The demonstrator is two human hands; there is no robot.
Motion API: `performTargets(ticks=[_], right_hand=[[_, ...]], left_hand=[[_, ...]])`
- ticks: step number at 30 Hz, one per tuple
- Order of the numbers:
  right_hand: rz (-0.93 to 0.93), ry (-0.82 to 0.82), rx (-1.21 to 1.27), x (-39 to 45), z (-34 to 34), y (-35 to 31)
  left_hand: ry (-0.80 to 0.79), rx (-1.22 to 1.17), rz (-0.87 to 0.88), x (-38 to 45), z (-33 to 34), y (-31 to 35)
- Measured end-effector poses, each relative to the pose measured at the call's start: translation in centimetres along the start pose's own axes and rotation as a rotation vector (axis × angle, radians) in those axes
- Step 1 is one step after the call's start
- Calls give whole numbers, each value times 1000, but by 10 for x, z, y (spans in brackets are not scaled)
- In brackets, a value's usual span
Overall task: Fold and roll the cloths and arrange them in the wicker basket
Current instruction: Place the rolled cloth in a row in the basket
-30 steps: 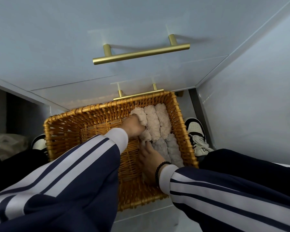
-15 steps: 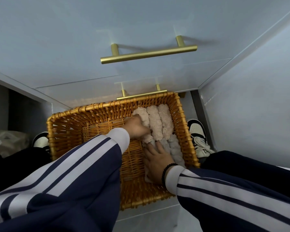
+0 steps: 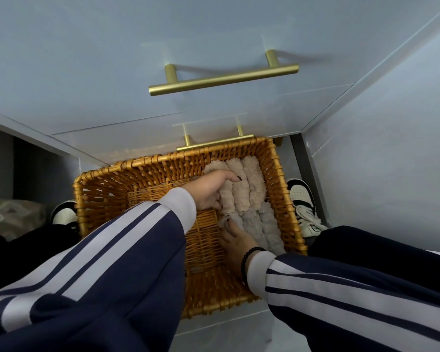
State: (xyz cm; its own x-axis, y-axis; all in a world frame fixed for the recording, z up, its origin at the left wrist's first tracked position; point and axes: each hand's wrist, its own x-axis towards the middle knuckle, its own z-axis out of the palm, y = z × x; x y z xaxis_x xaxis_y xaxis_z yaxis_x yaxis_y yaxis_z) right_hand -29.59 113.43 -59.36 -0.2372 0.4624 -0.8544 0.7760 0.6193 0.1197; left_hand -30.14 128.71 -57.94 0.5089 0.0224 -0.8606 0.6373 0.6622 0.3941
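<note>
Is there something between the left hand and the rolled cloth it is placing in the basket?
Nothing visible. The left hand already holds the leftmost beige roll, beside the other rolls along the right side of the wicker basket. The right hand touches a grey roll nearer the person.

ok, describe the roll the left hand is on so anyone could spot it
Start at the wicker basket and go to its right side, where the rolled cloths lie. In the far beige row of three, it is the leftmost beige roll, the only one under the left hand.

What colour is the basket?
The wicker basket is golden orange-brown, seen best in the head view.
</note>
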Motion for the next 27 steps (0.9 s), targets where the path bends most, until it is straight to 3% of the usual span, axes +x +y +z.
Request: performTargets(ticks=[4, 13, 27], right_hand=[[61, 119, 141, 1, 10, 2], [103, 557, 599, -11, 10, 10], [392, 383, 952, -67, -15, 32]], left_hand=[[54, 18, -13, 5, 1, -4], [262, 144, 14, 0, 4, -5], [433, 354, 132, -72, 5, 7]])
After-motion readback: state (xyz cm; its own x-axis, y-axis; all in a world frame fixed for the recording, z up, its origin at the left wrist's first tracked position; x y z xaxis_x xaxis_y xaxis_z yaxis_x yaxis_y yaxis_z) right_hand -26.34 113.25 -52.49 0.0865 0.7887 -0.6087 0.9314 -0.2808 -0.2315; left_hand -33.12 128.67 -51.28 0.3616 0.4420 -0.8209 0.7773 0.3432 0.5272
